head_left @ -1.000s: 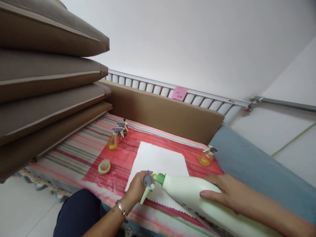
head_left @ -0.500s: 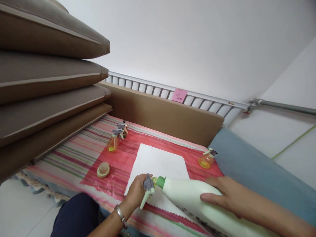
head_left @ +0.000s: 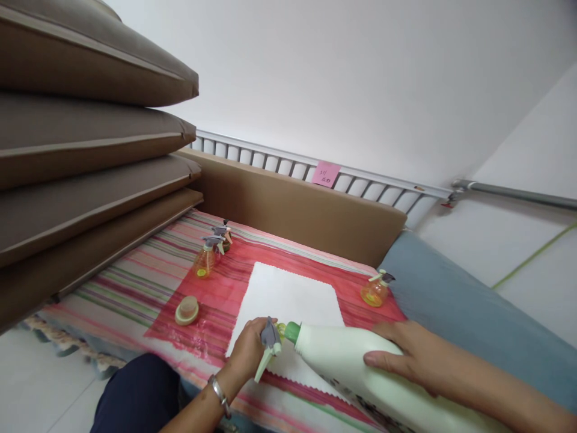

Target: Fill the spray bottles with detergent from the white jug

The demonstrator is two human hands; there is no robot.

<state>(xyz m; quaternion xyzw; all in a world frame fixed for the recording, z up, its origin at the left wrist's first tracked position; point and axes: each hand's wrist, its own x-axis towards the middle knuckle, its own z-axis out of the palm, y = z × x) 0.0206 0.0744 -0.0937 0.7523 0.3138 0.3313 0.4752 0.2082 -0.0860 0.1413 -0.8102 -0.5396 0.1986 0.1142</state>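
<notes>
The left hand (head_left: 247,352) was closed around a small spray top (head_left: 269,343) at the green neck of a big white bottle (head_left: 360,367), which was held tilted over a white cloth (head_left: 288,300) by the flat right hand (head_left: 401,355), so liquid could be spilled if it was tipped more.

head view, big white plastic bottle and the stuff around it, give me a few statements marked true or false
1. The right hand rests on the tilted big white plastic bottle. True.
2. The left hand holds a grey and green trigger sprayer at the bottle's green neck. True.
3. The white cloth lies on the blue cushion. False: it lies on the red striped mat.
4. The round green cap sits on the bottle. False: it lies apart on the mat.
</notes>
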